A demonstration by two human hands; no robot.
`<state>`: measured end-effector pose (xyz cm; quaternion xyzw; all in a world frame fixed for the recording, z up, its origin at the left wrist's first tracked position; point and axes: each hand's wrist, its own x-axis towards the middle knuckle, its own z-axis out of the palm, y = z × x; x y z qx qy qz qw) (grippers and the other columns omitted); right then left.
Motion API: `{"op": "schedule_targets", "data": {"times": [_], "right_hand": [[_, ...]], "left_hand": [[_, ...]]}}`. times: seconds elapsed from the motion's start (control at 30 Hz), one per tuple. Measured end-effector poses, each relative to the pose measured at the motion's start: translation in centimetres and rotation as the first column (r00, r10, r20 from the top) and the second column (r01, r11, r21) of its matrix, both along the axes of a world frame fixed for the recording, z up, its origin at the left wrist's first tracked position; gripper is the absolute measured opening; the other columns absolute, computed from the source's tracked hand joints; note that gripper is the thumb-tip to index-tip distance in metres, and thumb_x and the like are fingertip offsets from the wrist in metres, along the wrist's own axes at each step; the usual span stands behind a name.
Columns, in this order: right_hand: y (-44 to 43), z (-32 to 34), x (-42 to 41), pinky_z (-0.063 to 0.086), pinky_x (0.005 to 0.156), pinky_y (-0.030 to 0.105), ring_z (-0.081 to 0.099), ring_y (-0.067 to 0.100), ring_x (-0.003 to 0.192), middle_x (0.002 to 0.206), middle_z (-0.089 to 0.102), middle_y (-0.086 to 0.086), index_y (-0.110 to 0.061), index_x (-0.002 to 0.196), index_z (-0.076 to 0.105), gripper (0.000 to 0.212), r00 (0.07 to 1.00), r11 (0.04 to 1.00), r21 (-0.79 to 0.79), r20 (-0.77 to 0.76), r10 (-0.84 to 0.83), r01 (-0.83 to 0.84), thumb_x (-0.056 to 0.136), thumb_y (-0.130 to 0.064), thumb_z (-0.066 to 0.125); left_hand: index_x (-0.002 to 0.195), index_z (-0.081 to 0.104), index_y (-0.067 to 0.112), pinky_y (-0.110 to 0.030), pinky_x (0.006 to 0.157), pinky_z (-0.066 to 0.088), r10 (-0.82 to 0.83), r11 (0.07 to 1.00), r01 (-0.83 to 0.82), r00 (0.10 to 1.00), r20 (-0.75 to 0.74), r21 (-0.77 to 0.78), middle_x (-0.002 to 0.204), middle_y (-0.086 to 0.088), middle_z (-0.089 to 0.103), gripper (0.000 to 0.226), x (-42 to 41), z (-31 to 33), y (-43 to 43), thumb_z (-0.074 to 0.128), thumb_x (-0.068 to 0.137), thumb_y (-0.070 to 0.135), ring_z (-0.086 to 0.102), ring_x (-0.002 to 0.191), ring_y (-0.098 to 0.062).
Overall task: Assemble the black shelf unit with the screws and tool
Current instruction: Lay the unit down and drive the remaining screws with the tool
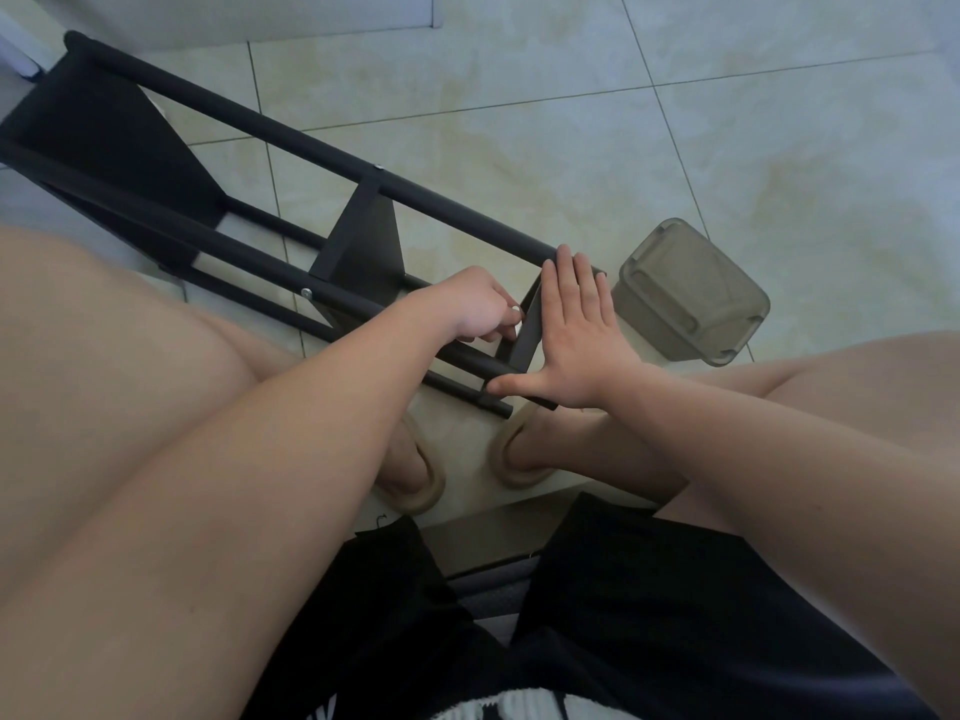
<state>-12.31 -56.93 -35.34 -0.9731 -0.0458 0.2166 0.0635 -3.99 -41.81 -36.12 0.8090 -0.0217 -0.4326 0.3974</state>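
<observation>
Now, shelf unit: lies on its side on the tiled floor, running from 10 o'clock to centre.
Left hand: pinches a screw at the end panel.
Right hand: flat, fingers straight, pressing that panel.
Plastic box: at 3 o'clock, just beside the right hand.

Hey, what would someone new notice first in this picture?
At centre, the left hand pinches a small screw at the black shelf unit lying on the tiled floor, while the right hand presses flat on its end panel. A grey plastic box sits just right of them.
</observation>
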Motion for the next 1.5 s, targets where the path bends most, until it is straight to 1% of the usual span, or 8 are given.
{"op": "schedule_targets", "data": {"times": [0.17,0.33,0.5,0.7,0.9,1.0,1.1,1.5], "right_hand": [[0.0,0.1,0.0,-0.02,0.121,0.045,-0.032,0.031,0.149,0.162,-0.032,0.015,-0.003,0.156,-0.021,0.154,1.0,1.0,0.004,-0.003,0.002,-0.002,0.052,-0.107,0.024],[0.0,0.2,-0.1,-0.02,0.121,0.045,-0.032,0.032,0.149,0.162,-0.032,0.015,-0.002,0.156,-0.021,0.154,1.0,1.0,0.003,-0.001,0.007,-0.007,0.052,-0.106,0.023],[0.1,0.2,-0.1,-0.019,0.122,0.046,-0.032,0.032,0.149,0.162,-0.032,0.015,-0.002,0.156,-0.021,0.153,1.0,1.0,0.005,-0.002,0.009,-0.009,0.052,-0.106,0.023],[0.1,0.3,-0.1,-0.019,0.122,0.046,-0.032,0.032,0.149,0.162,-0.033,0.015,-0.003,0.156,-0.021,0.153,1.0,1.0,0.001,-0.005,0.011,-0.011,0.053,-0.106,0.026],[0.1,0.2,-0.1,-0.018,0.122,0.047,-0.032,0.032,0.149,0.162,-0.032,0.015,-0.002,0.156,-0.021,0.153,1.0,1.0,0.003,-0.002,0.008,-0.008,0.052,-0.106,0.024],[0.1,0.1,-0.1,-0.017,0.123,0.047,-0.031,0.032,0.15,0.163,-0.031,0.015,-0.002,0.156,-0.02,0.154,1.0,1.0,0.005,0.003,0.008,-0.008,0.052,-0.106,0.023],[0.0,0.0,-0.1,-0.017,0.123,0.048,-0.031,0.033,0.15,0.163,-0.031,0.015,-0.002,0.156,-0.02,0.153,1.0,1.0,0.006,0.004,0.009,-0.01,0.052,-0.106,0.023],[0.1,0.1,-0.1,-0.018,0.122,0.047,-0.031,0.032,0.15,0.163,-0.031,0.016,-0.002,0.156,-0.02,0.153,1.0,1.0,0.006,0.006,0.009,-0.009,0.052,-0.106,0.023]], "left_hand": [[0.087,0.075,0.017,-0.035,0.081,0.054,-0.009,1.0,0.009,0.999,-0.031,0.022,0.087,0.002,0.078,0.021,0.1,0.1,-0.1,0.059,0.096,0.027,0.059,0.074,-0.015],[0.086,0.075,0.011,-0.036,0.081,0.051,-0.039,0.997,0.043,0.998,-0.052,0.071,0.095,-0.004,0.078,0.025,0.2,0.5,-0.3,0.057,0.097,0.026,0.057,0.077,-0.019],[0.09,0.074,0.011,-0.045,0.097,0.051,-0.057,0.991,0.064,0.996,-0.069,0.114,0.104,-0.008,0.076,0.023,0.0,1.0,-0.4,0.055,0.097,0.023,0.058,0.085,-0.022],[0.087,0.071,0.014,-0.04,0.097,0.05,-0.099,0.983,0.11,0.992,-0.079,0.148,0.097,0.005,0.077,0.026,-0.1,1.8,-0.4,0.048,0.098,0.017,0.064,0.086,-0.014],[0.11,0.069,0.011,-0.036,0.092,0.049,-0.154,0.974,0.165,0.985,-0.081,0.155,0.093,0.009,0.077,0.028,-0.1,2.3,-0.1,0.044,0.101,0.015,0.064,0.083,-0.007],[0.113,0.069,0.01,-0.034,0.088,0.048,-0.194,0.965,0.204,0.978,-0.07,0.166,0.096,0.008,0.076,0.029,-0.1,2.5,0.0,0.043,0.102,0.014,0.064,0.087,-0.01],[0.106,0.072,0.013,-0.039,0.098,0.049,-0.229,0.954,0.238,0.971,-0.069,0.18,0.101,0.005,0.076,0.027,0.0,2.6,0.2,0.045,0.1,0.015,0.065,0.102,-0.019],[0.107,0.073,0.007,-0.04,0.098,0.047,-0.41,0.889,0.399,0.912,0.003,0.227,0.112,-0.005,0.073,0.025,-0.1,3.2,0.9,0.05,0.1,0.014,0.062,0.11,-0.027]]}}
